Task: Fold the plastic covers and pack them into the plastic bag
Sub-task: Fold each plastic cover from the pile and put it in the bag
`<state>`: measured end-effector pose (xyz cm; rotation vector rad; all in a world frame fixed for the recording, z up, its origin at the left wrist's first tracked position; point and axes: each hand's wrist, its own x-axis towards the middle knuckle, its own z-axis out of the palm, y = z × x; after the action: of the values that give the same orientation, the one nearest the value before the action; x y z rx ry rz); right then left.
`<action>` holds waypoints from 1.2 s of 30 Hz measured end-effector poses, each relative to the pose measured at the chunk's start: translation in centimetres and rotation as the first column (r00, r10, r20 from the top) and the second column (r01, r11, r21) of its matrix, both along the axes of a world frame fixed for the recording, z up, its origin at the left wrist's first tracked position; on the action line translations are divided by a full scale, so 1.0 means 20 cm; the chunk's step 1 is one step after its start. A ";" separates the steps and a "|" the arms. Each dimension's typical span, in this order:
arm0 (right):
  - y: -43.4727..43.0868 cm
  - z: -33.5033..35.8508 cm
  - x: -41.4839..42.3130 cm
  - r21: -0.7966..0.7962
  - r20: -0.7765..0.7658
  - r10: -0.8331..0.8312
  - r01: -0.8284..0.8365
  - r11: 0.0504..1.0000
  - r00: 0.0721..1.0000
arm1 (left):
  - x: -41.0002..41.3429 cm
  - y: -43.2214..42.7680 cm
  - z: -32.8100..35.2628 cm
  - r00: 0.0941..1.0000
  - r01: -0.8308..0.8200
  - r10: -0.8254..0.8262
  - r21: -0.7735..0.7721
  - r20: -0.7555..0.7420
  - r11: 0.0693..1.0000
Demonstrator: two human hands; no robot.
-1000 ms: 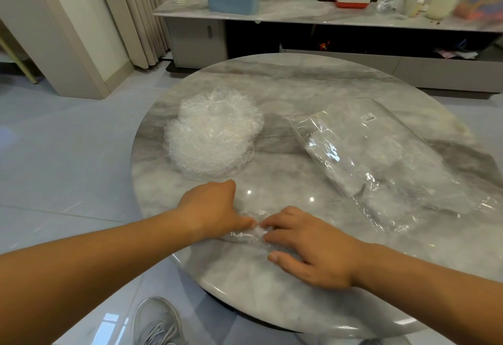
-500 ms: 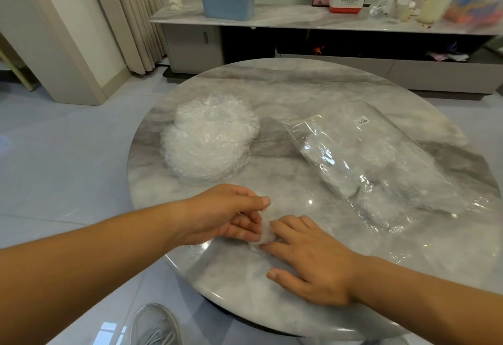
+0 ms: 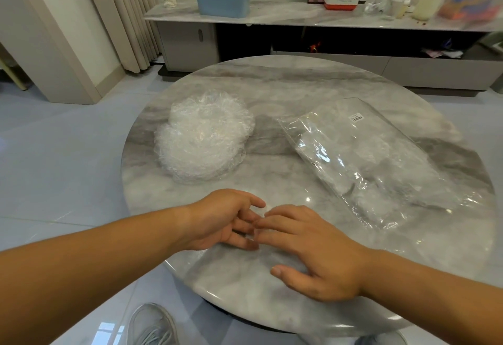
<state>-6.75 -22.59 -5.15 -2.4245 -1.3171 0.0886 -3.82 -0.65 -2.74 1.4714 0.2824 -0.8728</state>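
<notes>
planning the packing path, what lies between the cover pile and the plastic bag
Nothing: the head view shows bare table between the cover pile and the plastic bag.

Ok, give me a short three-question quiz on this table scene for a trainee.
1. True or false: the pile of plastic covers lies inside the plastic bag.
2. Where do the left hand and right hand meet? A) over the pile B) by the near edge of the table C) inside the bag
3. Fill in: from the person's view, the bag lies to the ___ of the pile.
Key: 1 false; 2 B; 3 right.
</notes>
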 end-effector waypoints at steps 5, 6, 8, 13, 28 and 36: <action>-0.06 -0.04 -0.01 -0.050 0.040 -0.066 0.068 0.996 0.997 | 0.00 -0.01 0.02 0.999 -0.014 0.012 0.052 0.037 0.999; -0.07 -0.05 -0.01 -0.061 0.045 -0.069 0.072 0.996 0.997 | 0.01 0.00 0.02 0.998 -0.026 0.021 0.082 0.060 0.996; -0.09 -0.06 -0.02 -0.076 0.048 -0.061 0.064 0.995 0.997 | 0.02 0.00 0.01 0.984 -0.057 0.023 0.189 0.178 0.980; -0.09 -0.04 -0.04 -0.090 0.044 -0.010 0.014 0.996 0.999 | 0.08 0.01 -0.03 0.761 0.045 -0.437 0.632 0.479 0.773; -0.11 0.02 -0.02 0.325 -0.409 -0.360 0.502 0.801 0.838 | 0.12 -0.03 -0.02 0.949 0.160 -0.266 0.463 0.172 0.872; -0.05 0.09 0.06 0.241 -0.936 -0.060 0.757 0.607 0.346 | 0.09 -0.05 -0.01 0.994 -0.044 0.033 0.101 0.109 0.994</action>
<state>-5.63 -23.55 -3.45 -1.5425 -0.0611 0.5400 -1.96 -1.64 -2.96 1.5983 0.2789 -0.7550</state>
